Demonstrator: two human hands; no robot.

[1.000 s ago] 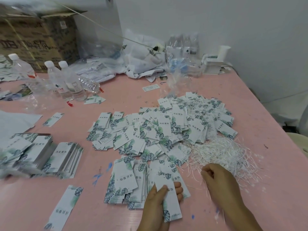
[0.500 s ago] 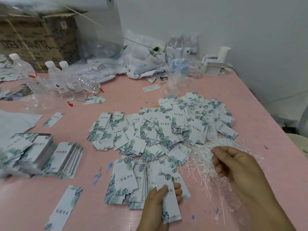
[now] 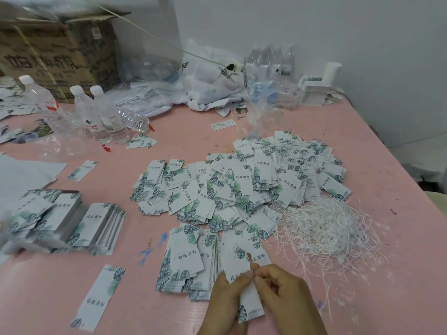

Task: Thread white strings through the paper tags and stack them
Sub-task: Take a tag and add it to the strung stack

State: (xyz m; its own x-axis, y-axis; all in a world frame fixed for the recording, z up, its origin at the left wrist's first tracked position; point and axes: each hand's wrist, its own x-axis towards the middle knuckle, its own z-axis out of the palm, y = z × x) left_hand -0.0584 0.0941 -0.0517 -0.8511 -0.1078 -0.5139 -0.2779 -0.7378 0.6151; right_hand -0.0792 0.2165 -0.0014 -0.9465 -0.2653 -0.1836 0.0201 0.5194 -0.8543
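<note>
My left hand [image 3: 226, 298] grips a white paper tag [image 3: 250, 302] with green leaf print near the table's front edge. My right hand [image 3: 281, 290] pinches a thin white string [image 3: 248, 260] at the tag's top end, touching the tag. Right of my hands lies a tangled heap of white strings [image 3: 324, 228]. A wide pile of loose tags [image 3: 242, 187] covers the table's middle. Small overlapping tag piles [image 3: 186, 257] lie just left of my hands.
Stacked tags [image 3: 63, 223] lie at the left, with a single tag [image 3: 99, 297] in front of them. Water bottles [image 3: 106, 117], a cardboard box [image 3: 55, 56], plastic bags [image 3: 212, 78] and a white holder [image 3: 316, 85] line the back of the pink table [image 3: 387, 238].
My right hand left the string heap with a string and came left to the tag in my left hand. The left hand stays on its tag.
</note>
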